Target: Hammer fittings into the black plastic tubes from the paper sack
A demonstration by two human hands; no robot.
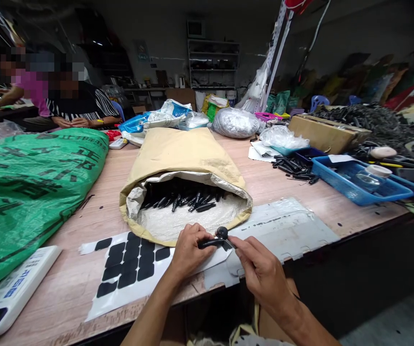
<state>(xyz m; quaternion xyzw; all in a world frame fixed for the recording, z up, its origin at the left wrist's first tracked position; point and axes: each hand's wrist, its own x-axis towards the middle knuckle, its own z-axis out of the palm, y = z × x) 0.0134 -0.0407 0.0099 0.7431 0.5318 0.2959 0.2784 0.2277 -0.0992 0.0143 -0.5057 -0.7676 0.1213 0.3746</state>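
the left hand (pixel 188 249) grips a slim black plastic-looking piece (pixel 209 243) just before the open tan paper sack (pixel 185 149), a round black knob (pixel 222 233) at its end. the right hand (pixel 261 268) pinches a thin greyish strip (pixel 230 244) beside it. a white sheet of black rounded squares (pixel 161 276) lies on the table.

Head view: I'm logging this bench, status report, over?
Left hand holding black piece. Right hand close beside it. Open sack just beyond, not between hands.

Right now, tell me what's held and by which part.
The left hand grips a black rod-like piece by its left end; what, if anything, the right hand holds cannot be told.
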